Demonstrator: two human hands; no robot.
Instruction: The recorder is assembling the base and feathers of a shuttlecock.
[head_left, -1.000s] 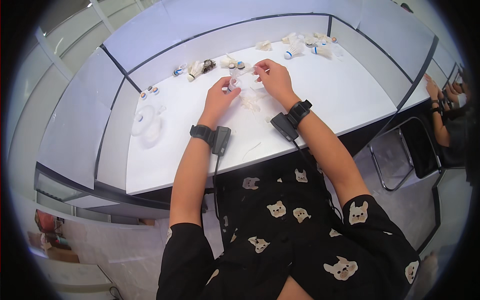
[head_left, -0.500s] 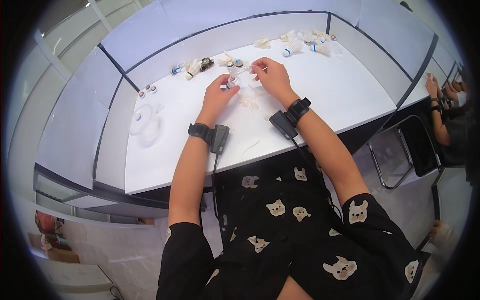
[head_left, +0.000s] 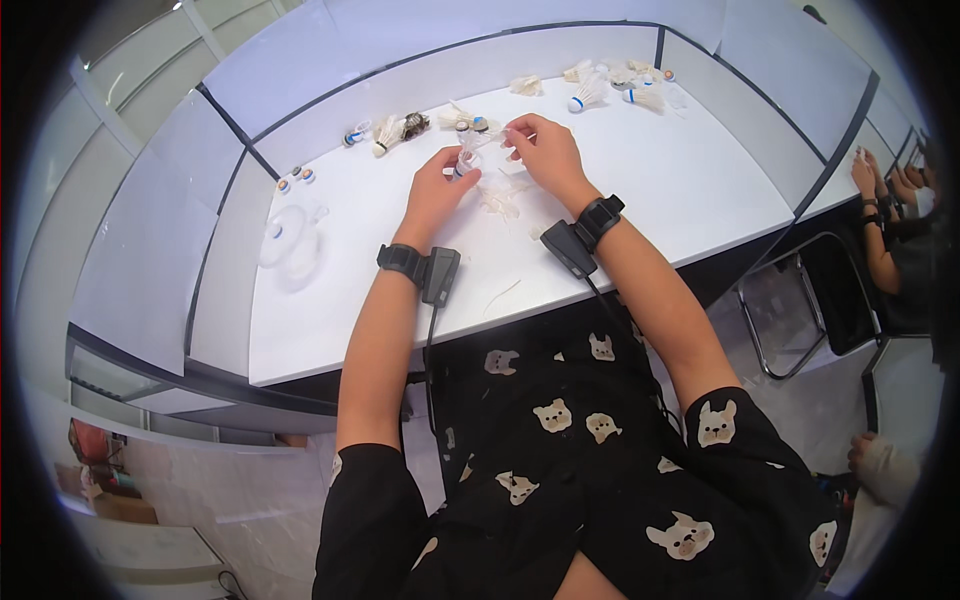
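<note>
My left hand (head_left: pixel 440 188) is closed around a small translucent, whitish round piece (head_left: pixel 467 160); its exact kind is too small to make out. Close by on the right, my right hand (head_left: pixel 545 155) pinches with thumb and forefinger, and whatever sits at the fingertips is too small to name. Pale feather scraps (head_left: pixel 500 203) lie on the white table (head_left: pixel 650 190) just below the hands. Beyond the fingers, a worn shuttlecock (head_left: pixel 458 116) and a blue-marked cork base (head_left: pixel 480 125) rest on the tabletop.
Shuttlecocks (head_left: pixel 588 97) and loose feathers (head_left: pixel 527 86) lie along the back panel. Another shuttlecock (head_left: pixel 388 137) lies beside a dark clump (head_left: pixel 415 125). Several cork bases (head_left: pixel 284 186) and clear-white rings (head_left: pixel 287 222) are at the left. Right of the table stands a chair (head_left: pixel 835 290).
Both hands stay nearly where they were, with only a slight shift at the fingers. At the right edge, another person's hand and sleeve have moved a little.
</note>
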